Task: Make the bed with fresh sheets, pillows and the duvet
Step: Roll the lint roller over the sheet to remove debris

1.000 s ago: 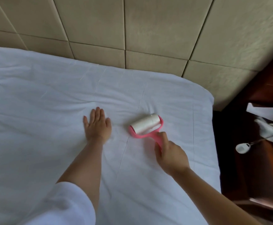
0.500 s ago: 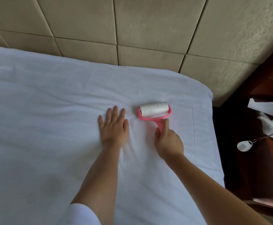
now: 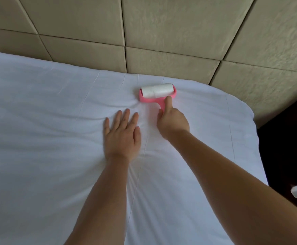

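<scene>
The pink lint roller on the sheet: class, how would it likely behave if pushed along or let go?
The lint roller would probably roll easily forward or back, since its white drum lies on the sheet. Let go, it likely stays put: the surface looks flat. It seems light, as the right hand steers it by its thin handle alone.
</scene>
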The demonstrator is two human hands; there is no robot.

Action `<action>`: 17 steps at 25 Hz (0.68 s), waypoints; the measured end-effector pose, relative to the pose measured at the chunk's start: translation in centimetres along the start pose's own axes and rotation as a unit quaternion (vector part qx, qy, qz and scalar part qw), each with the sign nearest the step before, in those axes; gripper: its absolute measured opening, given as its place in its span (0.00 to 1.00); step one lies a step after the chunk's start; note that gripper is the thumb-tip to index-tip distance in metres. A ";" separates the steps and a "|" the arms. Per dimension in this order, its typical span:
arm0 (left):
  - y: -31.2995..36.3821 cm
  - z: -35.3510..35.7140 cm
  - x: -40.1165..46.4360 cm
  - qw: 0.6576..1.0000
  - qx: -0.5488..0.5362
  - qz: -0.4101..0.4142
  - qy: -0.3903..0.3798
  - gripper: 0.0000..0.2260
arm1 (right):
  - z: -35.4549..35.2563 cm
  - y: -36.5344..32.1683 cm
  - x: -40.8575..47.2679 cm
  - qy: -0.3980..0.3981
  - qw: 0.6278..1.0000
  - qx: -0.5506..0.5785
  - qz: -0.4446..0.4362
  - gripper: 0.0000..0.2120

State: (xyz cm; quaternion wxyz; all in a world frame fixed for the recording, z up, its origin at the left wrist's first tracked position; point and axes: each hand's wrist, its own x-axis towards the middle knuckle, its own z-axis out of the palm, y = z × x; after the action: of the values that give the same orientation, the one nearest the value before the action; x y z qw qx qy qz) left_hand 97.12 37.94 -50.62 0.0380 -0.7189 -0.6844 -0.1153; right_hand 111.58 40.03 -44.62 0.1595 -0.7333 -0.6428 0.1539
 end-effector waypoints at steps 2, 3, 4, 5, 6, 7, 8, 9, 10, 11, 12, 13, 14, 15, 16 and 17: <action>0.0 0.0 0.6 1.000 0.004 0.001 -0.009 0.30 | 0.1 0.2 -0.6 -0.001 1.000 0.000 0.004 0.15; 0.0 -0.1 0.8 1.000 0.010 0.001 -0.016 0.29 | 0.1 0.3 -1.5 -0.002 1.000 0.000 0.006 0.15; -0.1 -0.2 0.9 1.000 0.017 0.003 -0.025 0.27 | -0.1 0.4 -2.6 -0.002 1.000 0.002 0.008 0.16; -0.1 -0.3 0.9 0.999 0.025 0.005 -0.035 0.26 | -0.3 0.6 -3.8 -0.004 1.000 0.006 0.012 0.16; -0.1 -0.4 0.9 0.999 0.031 0.008 -0.044 0.24 | -0.5 0.9 -5.1 -0.008 1.000 0.008 0.015 0.17; -0.2 -0.6 0.7 0.998 0.034 0.006 -0.053 0.24 | -0.7 1.1 -6.4 -0.013 1.000 0.008 0.018 0.18; -0.1 -0.9 0.2 0.998 0.034 0.002 -0.060 0.24 | -1.0 1.4 -8.0 -0.015 1.000 0.005 0.023 0.19; -0.1 -1.2 -0.4 0.997 0.032 -0.002 -0.067 0.24 | -1.2 1.7 -9.6 -0.017 1.000 0.003 0.025 0.19; -0.1 -1.6 -1.2 0.997 0.030 -0.009 -0.077 0.24 | -1.4 2.0 -11.2 -0.018 0.999 0.003 0.028 0.19; 0.0 -1.9 -2.3 0.996 0.025 -0.013 -0.088 0.24 | -1.7 2.2 -13.0 -0.019 0.999 0.003 0.033 0.19; 0.2 -2.4 -3.6 0.995 0.020 -0.016 -0.102 0.25 | -1.9 2.4 -14.7 -0.022 0.999 0.003 0.038 0.19; 0.4 -3.0 -5.2 0.993 0.016 -0.018 -0.112 0.25 | -2.2 2.5 -16.4 -0.026 0.999 0.003 0.045 0.18; 0.7 -3.5 -6.8 0.993 0.014 -0.019 -0.119 0.25 | -2.5 2.6 -17.9 -0.030 0.998 0.006 0.052 0.18; 0.9 -3.9 -8.3 0.992 0.014 -0.020 -0.122 0.25 | -2.8 2.6 -19.1 -0.033 0.998 0.010 0.056 0.17; 1.1 -4.4 -9.7 0.992 0.017 -0.020 -0.123 0.25 | -3.2 2.6 -20.2 -0.036 0.998 0.016 0.057 0.18; 1.2 -4.7 -10.9 0.992 0.018 -0.018 -0.124 0.25 | -3.7 2.7 -21.1 -0.041 0.997 0.022 0.056 0.18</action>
State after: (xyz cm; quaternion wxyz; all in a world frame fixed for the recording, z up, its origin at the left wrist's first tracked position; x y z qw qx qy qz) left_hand 97.42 26.26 -48.30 -0.0362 -0.7141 -0.6990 -0.0138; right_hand 112.91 18.66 -41.99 0.1402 -0.7574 -0.6034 0.2064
